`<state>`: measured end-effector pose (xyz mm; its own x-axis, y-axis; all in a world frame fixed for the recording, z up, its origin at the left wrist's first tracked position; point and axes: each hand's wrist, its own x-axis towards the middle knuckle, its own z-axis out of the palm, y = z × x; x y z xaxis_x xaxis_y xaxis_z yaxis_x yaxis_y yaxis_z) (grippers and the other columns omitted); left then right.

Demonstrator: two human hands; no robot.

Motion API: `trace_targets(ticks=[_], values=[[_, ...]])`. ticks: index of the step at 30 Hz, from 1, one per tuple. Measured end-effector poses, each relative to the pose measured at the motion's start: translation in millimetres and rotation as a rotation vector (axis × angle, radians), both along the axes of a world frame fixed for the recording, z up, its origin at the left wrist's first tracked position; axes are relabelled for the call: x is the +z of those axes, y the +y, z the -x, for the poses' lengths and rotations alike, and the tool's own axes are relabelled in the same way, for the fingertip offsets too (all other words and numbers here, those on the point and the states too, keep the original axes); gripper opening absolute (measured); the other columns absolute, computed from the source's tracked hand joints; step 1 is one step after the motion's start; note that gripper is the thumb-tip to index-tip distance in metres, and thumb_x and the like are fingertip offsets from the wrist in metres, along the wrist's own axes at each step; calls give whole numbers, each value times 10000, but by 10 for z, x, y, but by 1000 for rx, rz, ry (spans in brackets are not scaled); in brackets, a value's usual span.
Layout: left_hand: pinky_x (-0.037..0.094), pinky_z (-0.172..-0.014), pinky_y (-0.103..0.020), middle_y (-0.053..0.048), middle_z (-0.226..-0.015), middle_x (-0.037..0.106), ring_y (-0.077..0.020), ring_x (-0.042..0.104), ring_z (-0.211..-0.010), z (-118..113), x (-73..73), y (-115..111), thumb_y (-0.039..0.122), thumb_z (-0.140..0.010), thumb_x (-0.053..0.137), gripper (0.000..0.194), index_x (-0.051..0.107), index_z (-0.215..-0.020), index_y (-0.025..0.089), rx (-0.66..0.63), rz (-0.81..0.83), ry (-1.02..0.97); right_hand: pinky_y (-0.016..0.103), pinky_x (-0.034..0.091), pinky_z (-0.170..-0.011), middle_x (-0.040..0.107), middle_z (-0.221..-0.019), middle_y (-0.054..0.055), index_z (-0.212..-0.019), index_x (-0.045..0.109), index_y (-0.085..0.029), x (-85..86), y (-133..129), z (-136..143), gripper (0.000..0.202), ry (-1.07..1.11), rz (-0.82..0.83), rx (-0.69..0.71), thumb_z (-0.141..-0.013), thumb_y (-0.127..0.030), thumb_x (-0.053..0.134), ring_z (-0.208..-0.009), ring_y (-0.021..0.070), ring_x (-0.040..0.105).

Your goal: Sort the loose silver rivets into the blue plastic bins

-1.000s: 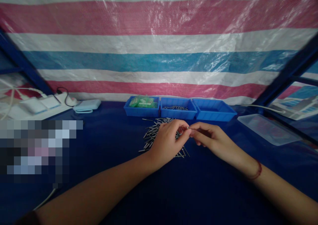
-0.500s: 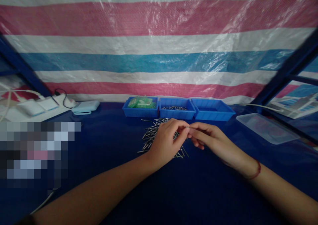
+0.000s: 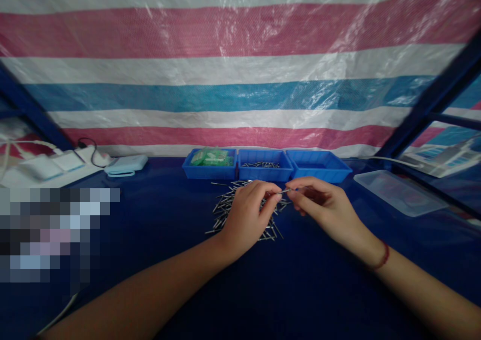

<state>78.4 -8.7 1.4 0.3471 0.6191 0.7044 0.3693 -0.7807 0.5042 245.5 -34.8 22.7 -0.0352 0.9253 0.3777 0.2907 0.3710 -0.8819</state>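
Between both hands a thin metal rivet [image 3: 284,191] is held roughly level. My left hand [image 3: 248,215] pinches its left end, while the fingertips of my right hand [image 3: 319,202] close on its right end. Beneath and behind my left hand lies a loose pile of metal rivets [image 3: 225,205] on the dark blue table [image 3: 240,300], partly hidden by that hand. Just behind stands the middle blue bin [image 3: 265,174], with some similar rivets inside.
A left blue bin [image 3: 209,173] holds green plastic bags [image 3: 211,156]. The right blue bin [image 3: 321,174] stands beside a clear plastic lid [image 3: 400,192]. At the left are a power strip [image 3: 71,172] and a light blue device [image 3: 127,164]. Striped sheeting [image 3: 225,97] hangs behind.
My hands have moved slightly apart at the fingertips, and the rivet between them now shows. The whole view has shifted a little.
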Motion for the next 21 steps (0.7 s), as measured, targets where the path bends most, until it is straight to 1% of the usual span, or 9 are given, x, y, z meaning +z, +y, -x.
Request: trace_targets(ticks=[3,6,9,10,12,14,16,18,21], values=[[451,-762,-325,-20,-865,642,-157,597,-824,0,-7,7,171,-867,538,51,563,-906,191,-2,4,0,237,408,-465,606,-629,-18,-869,641,-217,-6,-14,14,161,-16,-27,10,-733,-299,667,-526,105,526],[447,-754,-318,-18,-861,640,-159,595,-826,-6,-9,15,175,-875,527,45,563,-894,195,-5,18,16,259,440,-513,624,-688,-2,-886,628,-221,-7,-37,25,149,-81,-68,16,-760,-300,640,-577,124,559],[436,-761,-314,-16,-871,632,-155,590,-833,-8,-11,7,184,-898,487,76,562,-906,194,-17,30,45,268,448,-548,610,-725,9,-851,599,-211,39,-59,21,87,-277,-201,-11,-792,-275,597,-602,127,554],[429,-776,-322,-19,-885,629,-157,587,-847,-7,-11,0,188,-907,468,96,556,-943,195,-9,30,51,268,444,-557,602,-732,12,-827,588,-207,69,-57,17,64,-363,-263,-21,-800,-265,584,-610,127,548],[408,-819,-352,-33,-931,620,-172,575,-899,-5,-13,-18,197,-916,444,175,511,-1077,192,39,22,49,267,431,-567,587,-729,18,-786,569,-198,145,-17,8,67,-517,-384,-60,-815,-257,557,-618,129,536],[383,-858,-382,-52,-984,604,-191,554,-960,-3,-14,-35,206,-914,435,287,425,-1200,181,97,19,48,268,418,-567,578,-711,21,-771,564,-192,226,89,9,108,-606,-478,-142,-833,-274,531,-616,132,531],[368,-880,-391,-62,-1016,591,-199,536,-996,-2,-13,-49,210,-909,434,337,379,-1240,177,118,25,62,272,409,-571,577,-691,21,-777,570,-187,290,269,31,152,-654,-528,-247,-850,-306,509,-606,137,530],[363,-884,-387,-58,-1027,590,-200,530,-1006,0,-11,-59,208,-904,435,326,392,-1226,188,104,34,97,281,411,-597,596,-711,32,-796,580,-181,322,499,82,186,-693,-519,-319,-861,-331,491,-624,146,542],[357,-874,-383,-44,-1054,599,-203,525,-1012,9,-6,-73,187,-894,433,274,459,-1165,215,72,36,182,298,415,-637,636,-785,66,-811,592,-175,307,822,186,190,-757,-442,-333,-854,-330,491,-692,175,573]])
